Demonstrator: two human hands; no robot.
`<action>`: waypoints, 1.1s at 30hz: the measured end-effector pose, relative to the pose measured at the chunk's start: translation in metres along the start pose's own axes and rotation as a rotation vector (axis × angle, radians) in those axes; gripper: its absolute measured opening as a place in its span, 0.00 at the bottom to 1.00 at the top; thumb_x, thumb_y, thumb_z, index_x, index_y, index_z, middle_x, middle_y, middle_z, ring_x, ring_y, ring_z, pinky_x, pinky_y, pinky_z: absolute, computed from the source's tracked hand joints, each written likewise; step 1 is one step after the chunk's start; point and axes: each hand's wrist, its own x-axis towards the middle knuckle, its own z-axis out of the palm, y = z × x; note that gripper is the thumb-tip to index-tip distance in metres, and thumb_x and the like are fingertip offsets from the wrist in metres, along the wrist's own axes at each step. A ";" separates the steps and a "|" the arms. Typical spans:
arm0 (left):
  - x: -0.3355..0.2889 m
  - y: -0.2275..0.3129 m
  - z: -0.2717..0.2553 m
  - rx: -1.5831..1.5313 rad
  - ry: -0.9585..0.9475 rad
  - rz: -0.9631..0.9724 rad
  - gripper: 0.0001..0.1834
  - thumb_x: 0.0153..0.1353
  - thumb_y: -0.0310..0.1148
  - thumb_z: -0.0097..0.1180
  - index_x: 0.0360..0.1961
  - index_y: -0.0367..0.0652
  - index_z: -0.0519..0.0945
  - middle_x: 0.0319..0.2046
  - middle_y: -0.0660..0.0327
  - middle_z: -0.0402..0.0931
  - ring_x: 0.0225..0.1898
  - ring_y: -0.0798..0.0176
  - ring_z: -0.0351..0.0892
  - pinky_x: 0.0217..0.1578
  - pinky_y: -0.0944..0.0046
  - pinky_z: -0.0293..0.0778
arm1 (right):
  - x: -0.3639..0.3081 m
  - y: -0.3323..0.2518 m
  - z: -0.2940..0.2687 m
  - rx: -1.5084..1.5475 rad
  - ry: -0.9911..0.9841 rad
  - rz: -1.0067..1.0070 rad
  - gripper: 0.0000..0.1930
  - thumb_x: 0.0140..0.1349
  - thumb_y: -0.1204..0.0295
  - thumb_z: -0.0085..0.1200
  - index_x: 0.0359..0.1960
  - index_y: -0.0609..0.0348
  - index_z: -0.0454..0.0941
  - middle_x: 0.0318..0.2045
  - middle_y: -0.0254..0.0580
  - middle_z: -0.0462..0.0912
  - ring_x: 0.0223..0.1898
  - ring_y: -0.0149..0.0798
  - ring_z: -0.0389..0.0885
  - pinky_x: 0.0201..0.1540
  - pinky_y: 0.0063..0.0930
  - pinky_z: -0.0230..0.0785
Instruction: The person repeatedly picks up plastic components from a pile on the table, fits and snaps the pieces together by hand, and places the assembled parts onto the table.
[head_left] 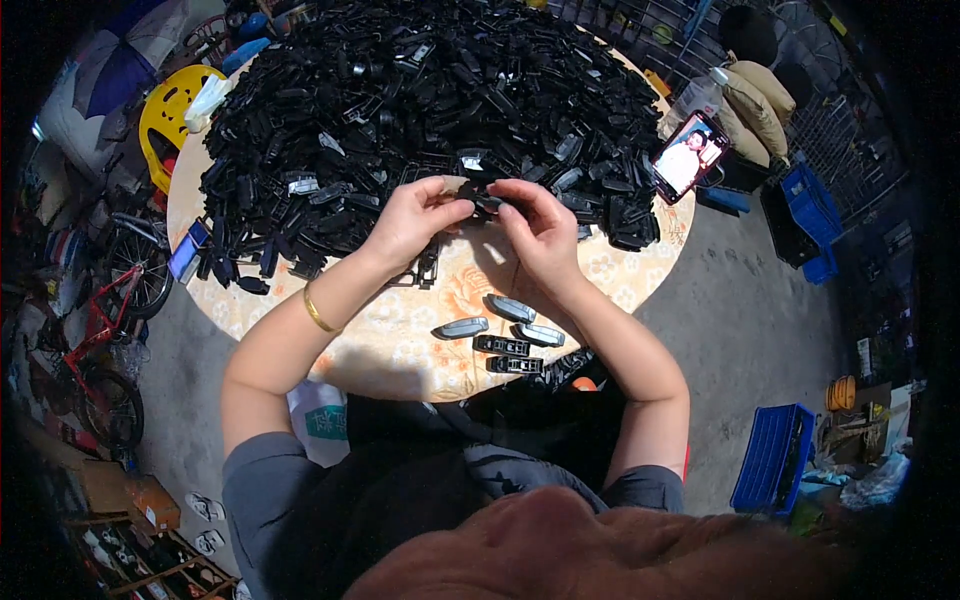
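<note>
Both my hands meet at the near edge of a large heap of black plastic parts [400,110]. Thumb and fingers of my left hand [412,222] are closed on a small black plastic part [481,196]. My right hand [545,236] pinches the same part from the other side; the fingers hide much of it. Nearer to me on the table lie several grey oblong plastic pieces [460,328]. Two black frame-like pieces [502,346] lie beside them near the table's front edge.
The round table has a flowered cloth [400,345]. A lit phone [690,155] stands at its right edge; a blue phone-like object [187,250] lies at the left. A yellow plastic chair [160,125], red bicycle [95,330] and blue crates [772,458] stand around it.
</note>
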 end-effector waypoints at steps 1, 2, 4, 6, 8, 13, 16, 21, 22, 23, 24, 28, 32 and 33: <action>0.000 0.001 0.001 0.000 -0.001 0.001 0.14 0.56 0.26 0.56 0.45 0.35 0.75 0.32 0.66 0.76 0.31 0.76 0.73 0.34 0.76 0.70 | 0.000 0.003 0.002 -0.028 0.022 -0.031 0.14 0.57 0.81 0.49 0.46 0.68 0.72 0.41 0.44 0.78 0.41 0.33 0.78 0.45 0.23 0.71; 0.000 0.002 0.002 -0.035 0.006 -0.011 0.14 0.57 0.26 0.56 0.45 0.35 0.75 0.32 0.66 0.76 0.32 0.76 0.73 0.34 0.76 0.70 | 0.000 0.004 0.001 -0.029 0.022 -0.031 0.14 0.57 0.81 0.49 0.46 0.68 0.72 0.41 0.44 0.78 0.41 0.33 0.78 0.45 0.23 0.71; 0.000 0.002 0.003 -0.070 0.015 -0.021 0.14 0.57 0.26 0.56 0.45 0.35 0.75 0.32 0.66 0.76 0.32 0.76 0.73 0.34 0.76 0.70 | 0.001 0.005 0.002 -0.096 0.077 -0.107 0.14 0.55 0.81 0.50 0.45 0.68 0.73 0.41 0.46 0.78 0.41 0.34 0.78 0.45 0.23 0.71; -0.002 0.000 0.002 -0.022 0.019 0.045 0.14 0.57 0.25 0.56 0.45 0.35 0.75 0.32 0.66 0.76 0.32 0.76 0.73 0.35 0.76 0.70 | 0.002 0.003 0.003 -0.108 0.089 -0.141 0.14 0.54 0.81 0.51 0.44 0.68 0.74 0.41 0.46 0.78 0.41 0.36 0.78 0.44 0.24 0.71; -0.003 0.003 0.006 -0.009 0.017 0.061 0.15 0.56 0.25 0.56 0.45 0.35 0.75 0.32 0.67 0.75 0.32 0.76 0.72 0.35 0.76 0.69 | 0.002 0.001 0.001 -0.125 0.107 -0.175 0.14 0.54 0.81 0.51 0.44 0.67 0.74 0.40 0.47 0.78 0.40 0.37 0.79 0.43 0.25 0.72; -0.003 0.002 0.004 0.092 0.000 0.123 0.15 0.56 0.25 0.56 0.46 0.35 0.75 0.32 0.68 0.74 0.33 0.76 0.72 0.35 0.76 0.69 | 0.001 -0.002 -0.001 -0.403 0.030 -0.320 0.14 0.51 0.81 0.52 0.42 0.67 0.75 0.36 0.53 0.79 0.37 0.47 0.80 0.39 0.29 0.72; -0.003 0.002 0.003 0.158 0.025 0.200 0.14 0.55 0.24 0.56 0.44 0.35 0.76 0.32 0.67 0.72 0.33 0.75 0.71 0.35 0.75 0.69 | 0.000 -0.010 0.001 -0.489 -0.019 -0.381 0.14 0.52 0.80 0.51 0.42 0.67 0.75 0.36 0.53 0.79 0.36 0.47 0.80 0.38 0.28 0.72; -0.005 0.013 0.002 0.365 -0.002 0.227 0.12 0.56 0.26 0.55 0.42 0.35 0.77 0.31 0.68 0.70 0.35 0.75 0.70 0.37 0.74 0.67 | 0.002 -0.010 -0.002 -0.479 -0.085 -0.385 0.14 0.53 0.80 0.51 0.43 0.67 0.75 0.35 0.53 0.79 0.34 0.47 0.80 0.36 0.29 0.72; -0.005 0.016 -0.002 0.364 -0.001 0.227 0.12 0.56 0.26 0.55 0.42 0.35 0.77 0.31 0.68 0.70 0.35 0.75 0.70 0.37 0.74 0.67 | 0.002 -0.011 -0.003 -0.483 -0.122 -0.392 0.14 0.53 0.80 0.51 0.43 0.68 0.75 0.35 0.53 0.79 0.34 0.47 0.80 0.36 0.29 0.72; -0.004 0.020 -0.007 0.483 -0.052 0.204 0.12 0.56 0.26 0.55 0.42 0.35 0.78 0.31 0.67 0.69 0.33 0.75 0.69 0.36 0.74 0.67 | 0.002 -0.012 -0.005 -0.483 -0.123 -0.393 0.14 0.53 0.80 0.51 0.43 0.68 0.75 0.35 0.53 0.79 0.34 0.47 0.80 0.36 0.29 0.72; -0.003 0.021 -0.010 0.602 -0.103 0.180 0.12 0.56 0.27 0.55 0.41 0.35 0.78 0.30 0.67 0.69 0.32 0.75 0.68 0.34 0.73 0.66 | 0.001 -0.014 -0.007 -0.495 -0.184 -0.343 0.14 0.53 0.80 0.51 0.43 0.68 0.75 0.35 0.53 0.79 0.33 0.46 0.80 0.35 0.29 0.72; -0.007 0.021 -0.005 0.501 -0.096 0.167 0.11 0.56 0.28 0.55 0.40 0.34 0.79 0.29 0.68 0.68 0.31 0.75 0.67 0.33 0.73 0.65 | 0.000 -0.012 -0.004 -0.478 -0.226 -0.318 0.15 0.54 0.79 0.51 0.44 0.68 0.74 0.34 0.52 0.79 0.31 0.46 0.80 0.33 0.29 0.72; -0.010 0.007 0.008 0.111 0.021 0.127 0.10 0.57 0.27 0.55 0.38 0.34 0.79 0.30 0.67 0.73 0.31 0.75 0.70 0.33 0.74 0.67 | 0.002 -0.012 0.002 -0.470 -0.147 -0.392 0.15 0.55 0.78 0.51 0.45 0.67 0.74 0.34 0.52 0.79 0.31 0.46 0.80 0.32 0.29 0.72; -0.009 0.004 0.010 -0.043 0.067 0.075 0.09 0.56 0.27 0.55 0.37 0.34 0.79 0.29 0.67 0.75 0.30 0.74 0.72 0.33 0.74 0.68 | 0.003 -0.012 0.003 -0.486 -0.145 -0.427 0.15 0.55 0.78 0.51 0.46 0.66 0.74 0.34 0.51 0.78 0.30 0.46 0.79 0.32 0.29 0.72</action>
